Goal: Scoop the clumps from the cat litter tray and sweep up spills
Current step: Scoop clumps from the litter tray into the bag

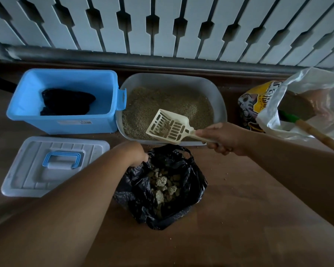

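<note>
Black bag (pixel 162 189) of clumps sits on the floor nearest, its rim gripped by the left hand (pixel 132 153). Just beyond, the right hand (pixel 223 138) grips the scoop (pixel 169 126), holding a clump over the litter tray (pixel 172 106).

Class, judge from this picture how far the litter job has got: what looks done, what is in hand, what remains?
Done: several clumps already lie in the black bag. In hand: the right hand grips the scoop, which holds a clump over the tray, while the left hand holds the bag's edge. Left: tipping this scoopful into the bag, then sweeping the grains scattered on the floor.
</note>
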The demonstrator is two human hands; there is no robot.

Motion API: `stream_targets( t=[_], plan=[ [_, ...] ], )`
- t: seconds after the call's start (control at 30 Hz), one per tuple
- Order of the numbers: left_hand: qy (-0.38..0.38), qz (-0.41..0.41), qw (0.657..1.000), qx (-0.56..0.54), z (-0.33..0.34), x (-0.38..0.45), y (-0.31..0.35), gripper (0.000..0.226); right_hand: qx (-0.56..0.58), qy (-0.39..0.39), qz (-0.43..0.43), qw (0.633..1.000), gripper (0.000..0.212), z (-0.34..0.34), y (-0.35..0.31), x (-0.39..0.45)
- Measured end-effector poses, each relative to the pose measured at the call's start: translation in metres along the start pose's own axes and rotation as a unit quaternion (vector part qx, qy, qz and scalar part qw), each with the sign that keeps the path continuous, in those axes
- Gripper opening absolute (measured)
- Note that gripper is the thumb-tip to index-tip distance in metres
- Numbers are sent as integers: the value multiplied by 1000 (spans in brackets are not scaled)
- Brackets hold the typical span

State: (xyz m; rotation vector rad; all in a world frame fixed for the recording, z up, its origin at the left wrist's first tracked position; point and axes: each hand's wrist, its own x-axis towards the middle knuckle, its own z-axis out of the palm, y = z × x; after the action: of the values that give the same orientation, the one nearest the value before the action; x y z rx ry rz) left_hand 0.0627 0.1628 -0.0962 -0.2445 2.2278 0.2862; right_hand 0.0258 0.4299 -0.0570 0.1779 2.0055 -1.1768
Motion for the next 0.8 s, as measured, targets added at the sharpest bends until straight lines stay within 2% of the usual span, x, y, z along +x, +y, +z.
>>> stream_targets(
  t=[0.17, 0.37, 0.47, 0.6, 0.8],
  plan=[
    [39, 6, 999, -13, -1, -1, -4, 43, -11, -23, -2, 1000, 34, 3, 1, -4],
    [5, -17, 999, -50, -9, -6, -7, 58, -67, -43, -10, 997, 32, -3, -5, -9],
    [2, -19, 999, -46, -14, -11, -13, 53, -128, -45, -19, 991, 31, -7, -10, -15],
    [3, -24, 999, -33, -19, -21, -15, 50, -240, -42, -21, 970, 34, -10, -21, -16],
    [-20, -31, 996, -76, -21, -23, -10, 42, -360, -98, -35, 927, 26, 7, -59, -22]
  ],
)
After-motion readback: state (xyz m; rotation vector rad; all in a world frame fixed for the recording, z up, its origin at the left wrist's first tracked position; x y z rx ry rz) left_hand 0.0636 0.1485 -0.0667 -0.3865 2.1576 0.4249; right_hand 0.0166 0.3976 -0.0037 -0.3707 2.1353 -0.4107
